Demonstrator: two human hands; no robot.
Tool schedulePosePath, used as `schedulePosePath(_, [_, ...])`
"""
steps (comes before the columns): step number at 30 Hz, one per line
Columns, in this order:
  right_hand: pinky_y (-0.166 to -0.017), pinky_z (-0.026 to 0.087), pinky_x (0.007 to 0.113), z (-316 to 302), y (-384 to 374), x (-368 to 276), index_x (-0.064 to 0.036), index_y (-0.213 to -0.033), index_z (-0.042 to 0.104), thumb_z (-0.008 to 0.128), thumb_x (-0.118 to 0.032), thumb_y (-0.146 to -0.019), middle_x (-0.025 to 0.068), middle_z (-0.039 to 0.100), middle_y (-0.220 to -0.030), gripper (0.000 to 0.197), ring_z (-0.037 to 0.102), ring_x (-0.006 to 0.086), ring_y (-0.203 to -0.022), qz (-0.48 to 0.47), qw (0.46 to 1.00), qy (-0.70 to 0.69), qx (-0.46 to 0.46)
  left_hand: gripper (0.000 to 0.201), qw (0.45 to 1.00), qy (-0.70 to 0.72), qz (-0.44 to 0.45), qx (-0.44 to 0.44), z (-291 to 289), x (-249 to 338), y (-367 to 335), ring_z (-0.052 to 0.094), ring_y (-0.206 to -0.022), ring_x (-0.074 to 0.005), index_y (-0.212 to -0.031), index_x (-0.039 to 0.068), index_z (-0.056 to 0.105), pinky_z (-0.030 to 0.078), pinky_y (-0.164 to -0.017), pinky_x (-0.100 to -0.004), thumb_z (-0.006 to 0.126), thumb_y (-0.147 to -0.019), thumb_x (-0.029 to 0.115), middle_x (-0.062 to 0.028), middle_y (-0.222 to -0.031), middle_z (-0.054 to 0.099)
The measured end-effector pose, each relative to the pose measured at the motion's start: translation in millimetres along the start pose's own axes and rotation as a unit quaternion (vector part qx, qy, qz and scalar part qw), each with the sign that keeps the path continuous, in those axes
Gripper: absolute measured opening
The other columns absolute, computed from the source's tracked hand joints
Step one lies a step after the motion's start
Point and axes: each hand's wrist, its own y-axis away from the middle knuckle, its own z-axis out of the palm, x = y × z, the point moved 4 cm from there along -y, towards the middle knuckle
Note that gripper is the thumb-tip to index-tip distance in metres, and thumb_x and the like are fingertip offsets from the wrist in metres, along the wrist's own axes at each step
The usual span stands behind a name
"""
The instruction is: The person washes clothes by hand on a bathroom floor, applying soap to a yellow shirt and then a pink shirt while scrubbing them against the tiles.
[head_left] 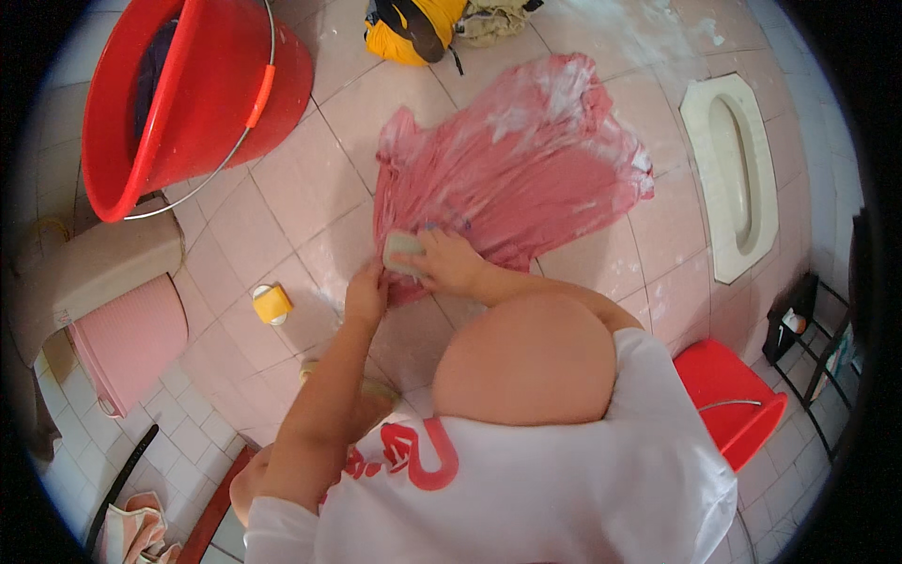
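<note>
A wet pink shirt (pixel 526 169) lies spread on the tiled floor, with white suds on its far and right parts. My right hand (pixel 451 265) is closed on a pale grey-green scrub brush (pixel 402 249), pressed against the near left part of the shirt. The bristles are hidden under it. Just left of the brush, my left hand (pixel 366 296) pinches the shirt's near edge. A yellow bar of soap (pixel 272 304) sits on a small white dish on the floor, to the left of my left hand.
A large red bucket (pixel 235 103) lies tilted at far left, dark cloth inside. Yellow and beige clothing (pixel 427 28) is heaped beyond the shirt. A squat toilet (pixel 738 179) is set into the floor at right. Nearby are a smaller red bucket (pixel 719 390), black rack (pixel 817 348) and pink basket (pixel 136 338).
</note>
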Motion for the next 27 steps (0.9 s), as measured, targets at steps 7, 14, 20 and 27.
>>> schedulePosePath(7, [-0.068, 0.050, 0.047, -161.7, 43.5, 198.5, -0.0228, -0.127, 0.059, 0.056, -0.038, -0.087, 0.0217, 0.061, -0.097, 0.043, 0.061, 0.0325, -0.082, 0.357, 0.888, 0.239, 0.165, 0.037, 0.996, 0.027, -0.075, -0.039, 3.3, -19.6, 46.4, 0.059, -0.097, -0.0382, -0.114, 0.008, 0.058, 0.048, -0.083, -0.0447, 0.062, -0.077, 0.007, -0.0174, -0.105, 0.062])
schedulePosePath(14, [-0.086, 0.047, 0.048, -7.7, -17.7, 37.5, -0.0218, -0.114, 0.066, 0.053, -0.036, -0.089, 0.0157, 0.065, -0.106, 0.032, 0.062, 0.0331, -0.094, -0.027, 0.988, 0.128, 0.083, 0.033, 0.987, -0.008, -0.124, -0.107, 4.1, -22.9, 35.6, 0.060, -0.096, -0.0384, -0.111, 0.009, 0.059, 0.049, -0.081, -0.0455, 0.061, -0.078, 0.010, -0.0177, -0.104, 0.063])
schedulePosePath(20, [-0.071, 0.050, 0.048, -89.2, -35.2, 165.0, -0.0241, -0.120, 0.062, 0.052, -0.040, -0.089, 0.0204, 0.061, -0.094, 0.036, 0.061, 0.0348, -0.086, 0.228, 0.946, 0.219, -0.065, 0.034, 0.991, -0.014, -0.112, -0.071, -7.5, -21.7, 53.5, 0.061, -0.095, -0.0382, -0.113, 0.011, 0.059, 0.049, -0.080, -0.0452, 0.062, -0.079, 0.012, -0.0190, -0.102, 0.064])
schedulePosePath(27, [-0.062, 0.049, 0.050, -95.5, -47.4, 128.3, -0.0183, -0.114, 0.064, 0.056, -0.041, -0.088, 0.0209, 0.058, -0.080, 0.036, 0.059, 0.0386, -0.078, 0.286, 0.931, 0.161, 0.156, 0.032, 0.986, 0.014, -0.156, -0.063, 3.8, -25.8, 43.9, 0.064, -0.090, -0.0374, -0.114, 0.012, 0.061, 0.051, -0.077, -0.0448, 0.063, -0.082, 0.016, -0.0185, -0.093, 0.066])
